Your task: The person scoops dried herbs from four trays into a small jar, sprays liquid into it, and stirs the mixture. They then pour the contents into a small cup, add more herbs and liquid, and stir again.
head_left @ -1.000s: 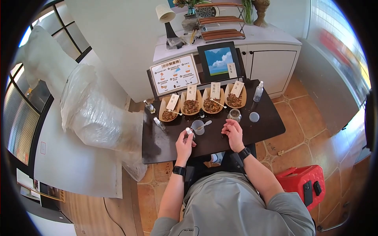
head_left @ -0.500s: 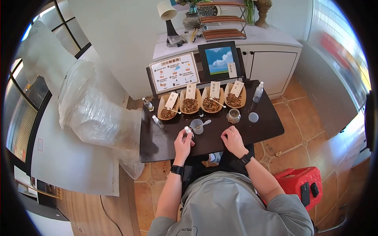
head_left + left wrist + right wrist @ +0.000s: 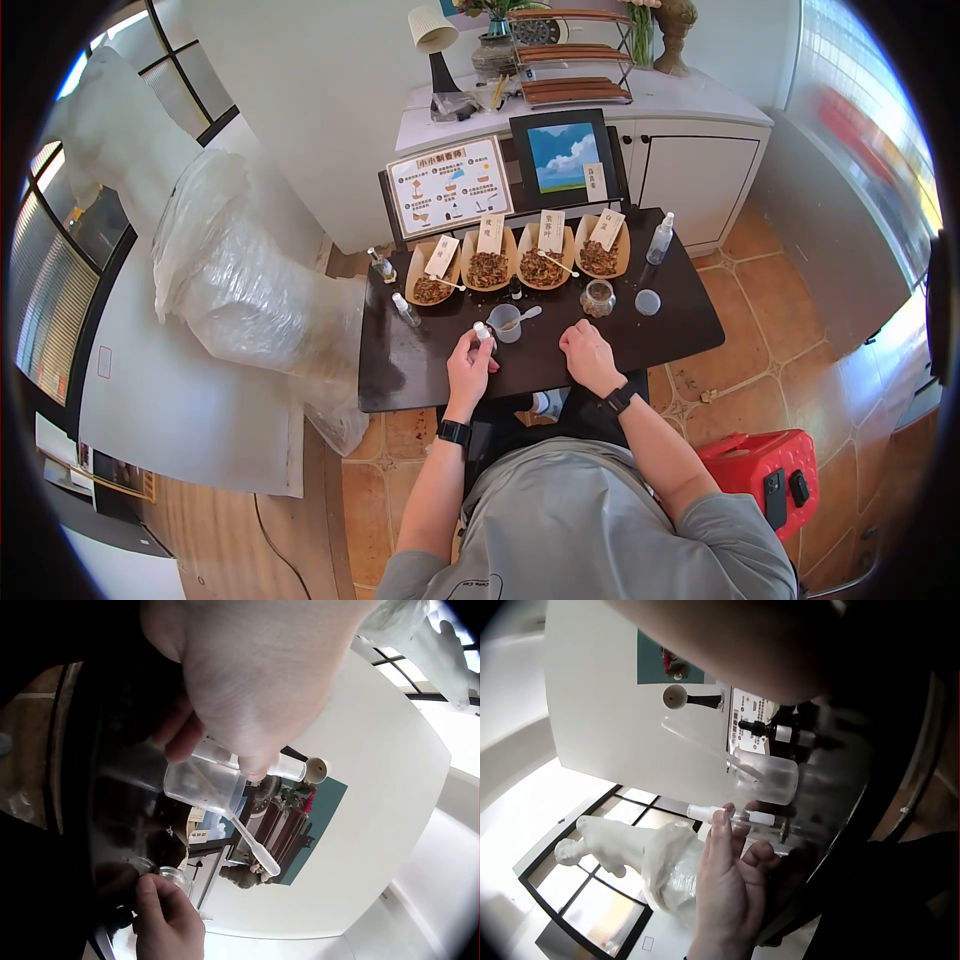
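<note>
In the head view my left hand (image 3: 466, 370) holds a small bottle with a white top (image 3: 483, 331) upright, close to the table's front. The right wrist view shows its thumb and fingers around that bottle (image 3: 702, 814). Just beside it stands a translucent plastic cup (image 3: 506, 330), with a plastic pipette (image 3: 259, 853) leaning out over its rim. My right hand (image 3: 593, 358) rests at the table's front edge, fingers loosely bent, with nothing visible in its grasp. Beyond its fingers is a glass jar (image 3: 598, 299) with dried bits inside; a round translucent lid (image 3: 647, 302) lies to the right.
Several paper trays (image 3: 487, 270) of dried plant pieces with label cards line the table's back. A dark dropper bottle (image 3: 515, 288) stands before them. Spray bottles stand at left (image 3: 406, 310) and right (image 3: 660, 240). An instruction sign (image 3: 449, 185) and framed picture (image 3: 563, 155) stand behind.
My right hand has drawn back from beside the glass jar and lowered to the table's edge, its fingers now bent. The left hand keeps hold of the bottle in nearly the same place.
</note>
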`<state>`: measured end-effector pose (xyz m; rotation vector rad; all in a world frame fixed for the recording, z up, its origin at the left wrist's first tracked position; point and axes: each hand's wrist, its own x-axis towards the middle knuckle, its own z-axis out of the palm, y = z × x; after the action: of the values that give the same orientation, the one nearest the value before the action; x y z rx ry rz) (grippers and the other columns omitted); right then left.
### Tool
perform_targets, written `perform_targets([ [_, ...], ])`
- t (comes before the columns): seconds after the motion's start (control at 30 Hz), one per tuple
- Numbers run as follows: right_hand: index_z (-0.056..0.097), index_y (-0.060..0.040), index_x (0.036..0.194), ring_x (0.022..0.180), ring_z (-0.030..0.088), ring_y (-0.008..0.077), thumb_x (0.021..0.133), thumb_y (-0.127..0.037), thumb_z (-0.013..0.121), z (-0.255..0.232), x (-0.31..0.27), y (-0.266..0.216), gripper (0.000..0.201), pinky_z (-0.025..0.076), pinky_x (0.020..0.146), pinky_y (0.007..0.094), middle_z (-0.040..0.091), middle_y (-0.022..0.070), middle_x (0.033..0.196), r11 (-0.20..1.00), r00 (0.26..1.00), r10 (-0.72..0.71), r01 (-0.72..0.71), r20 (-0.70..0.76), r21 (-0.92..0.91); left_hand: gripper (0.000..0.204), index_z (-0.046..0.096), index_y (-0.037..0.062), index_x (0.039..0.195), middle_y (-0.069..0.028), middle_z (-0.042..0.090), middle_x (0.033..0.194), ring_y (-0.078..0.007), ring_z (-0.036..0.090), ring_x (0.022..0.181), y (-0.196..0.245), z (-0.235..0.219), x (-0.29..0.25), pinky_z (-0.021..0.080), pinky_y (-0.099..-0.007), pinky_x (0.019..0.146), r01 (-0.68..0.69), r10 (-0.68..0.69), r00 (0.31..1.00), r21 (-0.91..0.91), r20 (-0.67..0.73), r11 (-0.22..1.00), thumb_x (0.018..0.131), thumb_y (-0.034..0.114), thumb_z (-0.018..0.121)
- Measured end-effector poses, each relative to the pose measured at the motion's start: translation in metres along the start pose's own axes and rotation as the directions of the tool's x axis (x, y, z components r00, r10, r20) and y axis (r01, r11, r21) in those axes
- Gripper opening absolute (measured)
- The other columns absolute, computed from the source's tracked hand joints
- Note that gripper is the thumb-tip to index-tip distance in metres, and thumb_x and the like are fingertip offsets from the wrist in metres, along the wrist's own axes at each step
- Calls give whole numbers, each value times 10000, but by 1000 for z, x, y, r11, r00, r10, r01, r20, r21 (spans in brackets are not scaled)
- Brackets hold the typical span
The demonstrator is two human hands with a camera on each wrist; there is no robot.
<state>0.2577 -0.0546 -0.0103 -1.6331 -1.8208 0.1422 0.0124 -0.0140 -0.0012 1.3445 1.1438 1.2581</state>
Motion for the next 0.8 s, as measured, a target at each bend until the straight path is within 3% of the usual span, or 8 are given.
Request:
perform_targets([
  [0.17, 668, -89, 977, 987, 660, 337, 947, -105, 672, -3, 4, 3, 34, 562, 816, 442, 615, 123, 1015, 1000, 1000, -20, 20, 9, 17, 347, 639, -15, 1296, -46, 710, 809, -90, 673, 636, -5, -1, 1, 555, -257, 590, -17, 17, 1000, -13, -6, 1000, 1042, 214, 698],
  [0.23, 647, -67, 1024, 971, 685, 344, 978, -117, 655, -5, 6, 5, 69, 558, 817, 430, 666, 137, 1024, 960, 990, 136, -124, -30, 250, 345, 639, -15, 1295, -46, 710, 805, -89, 672, 636, -5, 0, 1, 555, -258, 591, -18, 18, 1000, -9, -3, 1000, 1042, 213, 698],
  [0.33, 643, -41, 1040, 901, 700, 321, 990, -115, 653, 0, 9, 13, 90, 551, 809, 406, 708, 136, 992, 900, 971, 228, -182, -72, 396, 334, 644, -11, 1287, -44, 707, 797, -85, 671, 641, -2, 0, 1, 554, -255, 595, -4, 4, 1000, 9, -4, 1000, 1043, 210, 695],
  [0.53, 674, -54, 1099, 796, 695, 264, 971, -107, 678, 5, 9, 8, 139, 561, 750, 367, 705, 104, 939, 897, 951, 271, -194, -146, 398, 335, 625, -1, 1308, -41, 710, 807, -83, 675, 652, -1, 1, -1, 558, -252, 608, -18, 18, 1000, -18, 5, 1000, 1025, 159, 708],
  [0.73, 686, -75, 1096, 846, 712, 312, 950, -80, 672, -3, 3, 1, 147, 567, 749, 396, 707, 114, 958, 908, 964, 231, -164, -135, 385, 352, 614, 2, 1318, -30, 711, 848, -85, 668, 655, 6, -2, -2, 561, -255, 611, 14, -14, 1000, 39, -5, 999, 1003, 115, 723],
  [0.8, 686, -72, 1092, 846, 713, 313, 948, -75, 671, -3, 3, 1, 145, 568, 748, 398, 707, 116, 960, 907, 962, 235, -165, -138, 388, 351, 615, 5, 1323, -39, 714, 887, -81, 661, 651, 9, -12, -1, 559, -255, 607, -40, 43, 996, 37, -81, 999, 1005, 111, 719],
])
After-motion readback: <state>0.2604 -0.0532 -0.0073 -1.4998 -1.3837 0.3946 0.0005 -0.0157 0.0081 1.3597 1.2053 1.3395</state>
